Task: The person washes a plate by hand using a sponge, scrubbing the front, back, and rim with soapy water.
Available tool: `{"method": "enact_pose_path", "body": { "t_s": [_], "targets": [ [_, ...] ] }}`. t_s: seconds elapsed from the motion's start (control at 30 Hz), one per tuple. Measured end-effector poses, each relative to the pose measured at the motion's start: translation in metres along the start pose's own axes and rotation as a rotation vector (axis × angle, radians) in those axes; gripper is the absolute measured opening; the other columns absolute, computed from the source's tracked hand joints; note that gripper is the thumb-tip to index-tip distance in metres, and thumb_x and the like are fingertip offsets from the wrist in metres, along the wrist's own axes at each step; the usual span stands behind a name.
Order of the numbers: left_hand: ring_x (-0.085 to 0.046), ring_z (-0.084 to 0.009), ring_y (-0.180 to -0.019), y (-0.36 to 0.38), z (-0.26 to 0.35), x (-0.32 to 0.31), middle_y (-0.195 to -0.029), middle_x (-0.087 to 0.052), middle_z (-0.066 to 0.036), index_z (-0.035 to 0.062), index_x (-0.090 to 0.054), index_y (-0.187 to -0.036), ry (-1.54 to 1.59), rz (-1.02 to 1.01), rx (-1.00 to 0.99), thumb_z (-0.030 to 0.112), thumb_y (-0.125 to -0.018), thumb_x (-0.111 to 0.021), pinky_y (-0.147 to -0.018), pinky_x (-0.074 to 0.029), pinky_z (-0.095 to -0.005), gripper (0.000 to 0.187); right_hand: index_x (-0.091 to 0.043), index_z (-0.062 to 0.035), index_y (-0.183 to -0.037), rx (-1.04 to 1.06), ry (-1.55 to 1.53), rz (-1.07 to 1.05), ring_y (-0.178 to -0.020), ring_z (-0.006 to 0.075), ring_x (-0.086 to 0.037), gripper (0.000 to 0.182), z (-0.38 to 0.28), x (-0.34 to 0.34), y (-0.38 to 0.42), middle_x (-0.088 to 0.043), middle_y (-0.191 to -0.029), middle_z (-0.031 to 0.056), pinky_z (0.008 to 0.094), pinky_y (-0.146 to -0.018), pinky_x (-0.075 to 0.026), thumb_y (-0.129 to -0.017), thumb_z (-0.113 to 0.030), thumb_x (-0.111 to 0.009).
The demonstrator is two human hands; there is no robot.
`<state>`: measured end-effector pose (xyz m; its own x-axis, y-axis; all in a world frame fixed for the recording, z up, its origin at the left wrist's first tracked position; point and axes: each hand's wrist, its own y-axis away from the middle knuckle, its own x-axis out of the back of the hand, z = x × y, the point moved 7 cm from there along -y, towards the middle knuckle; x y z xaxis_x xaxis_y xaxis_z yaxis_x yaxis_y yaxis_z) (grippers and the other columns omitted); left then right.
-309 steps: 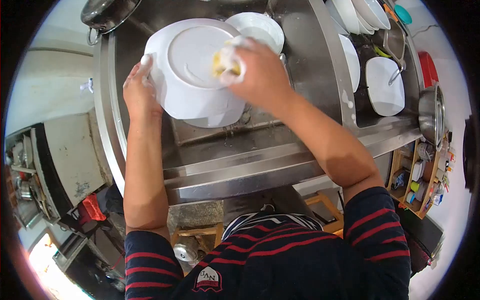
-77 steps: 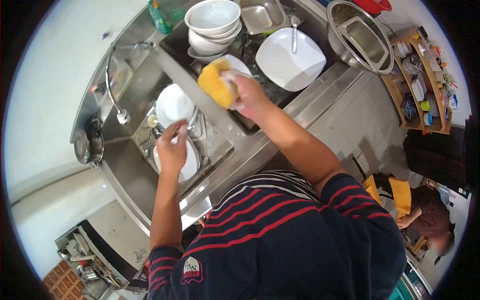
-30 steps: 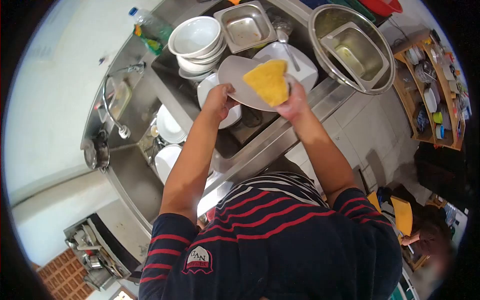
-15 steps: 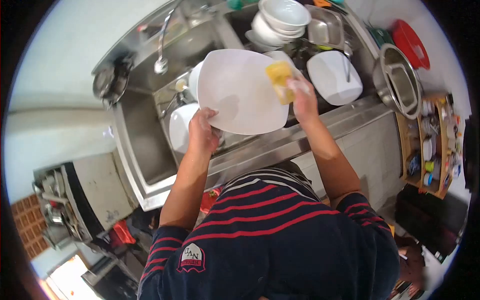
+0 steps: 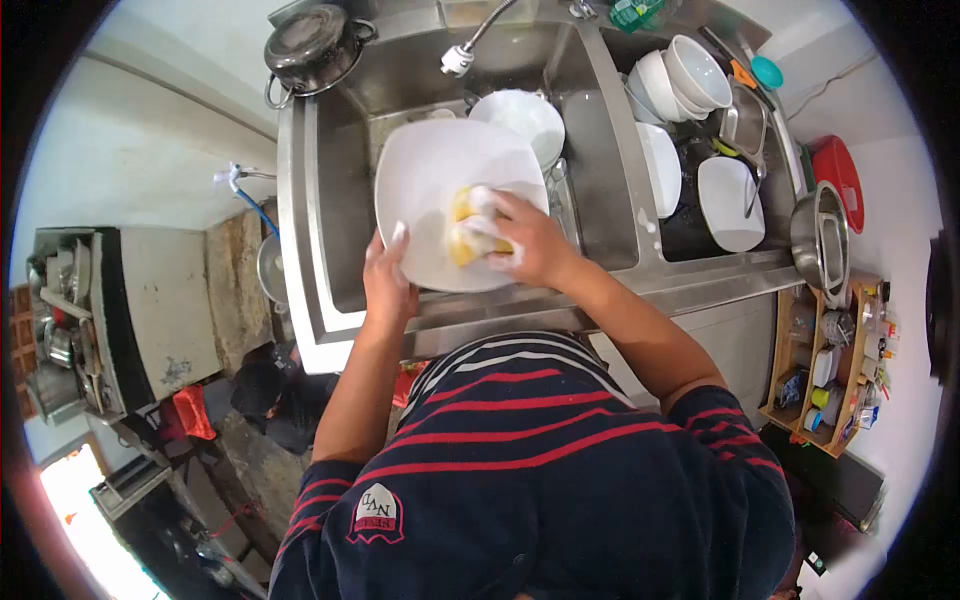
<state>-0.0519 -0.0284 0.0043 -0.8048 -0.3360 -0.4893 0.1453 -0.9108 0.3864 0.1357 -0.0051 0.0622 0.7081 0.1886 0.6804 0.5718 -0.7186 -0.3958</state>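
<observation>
Two hands on one square white plate [image 5: 440, 190], held over the left basin of the steel sink [image 5: 345, 200]. Left hand [image 5: 388, 285]: grip clenched on the plate's lower left edge, thumb on the face. Right hand [image 5: 530, 240]: grip closed around a yellow sponge [image 5: 462, 235], pressed flat against the plate's face, suds on the fingers. Round white plate [image 5: 520, 115] lies just behind. Stacked bowls [image 5: 690, 75] sit in the right basin, well apart.
</observation>
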Motion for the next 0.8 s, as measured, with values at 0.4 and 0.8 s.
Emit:
{"method": "enact_pose_path", "body": {
  "t_s": [0.4,0.8],
  "targets": [
    [-0.058,-0.0205,-0.097,-0.008,-0.032,0.007,-0.110,-0.059,-0.010,0.0007,-0.048,-0.125,0.022,0.050,0.141,0.015,-0.089,-0.056,-0.084,-0.046,-0.0328,0.040,-0.056,-0.0099,-0.118,-0.148,0.182,-0.049,-0.114,0.0358,-0.049,0.052,0.039,0.003,-0.057,-0.053,-0.119,0.0204,0.0424,-0.098,-0.038,-0.070,-0.022,-0.071],
    [-0.054,-0.0155,-0.097,-0.023,-0.008,0.020,-0.109,-0.060,-0.008,-0.0002,-0.052,-0.123,-0.215,0.077,-0.065,0.012,-0.089,-0.052,-0.085,-0.042,-0.0293,0.035,-0.066,0.0007,-0.095,-0.598,0.880,-0.756,-0.086,0.0316,-0.065,0.044,0.284,0.120,-0.362,-0.067,-0.094,0.0197,0.0396,-0.074,-0.049,-0.064,-0.030,-0.071]
  ]
}}
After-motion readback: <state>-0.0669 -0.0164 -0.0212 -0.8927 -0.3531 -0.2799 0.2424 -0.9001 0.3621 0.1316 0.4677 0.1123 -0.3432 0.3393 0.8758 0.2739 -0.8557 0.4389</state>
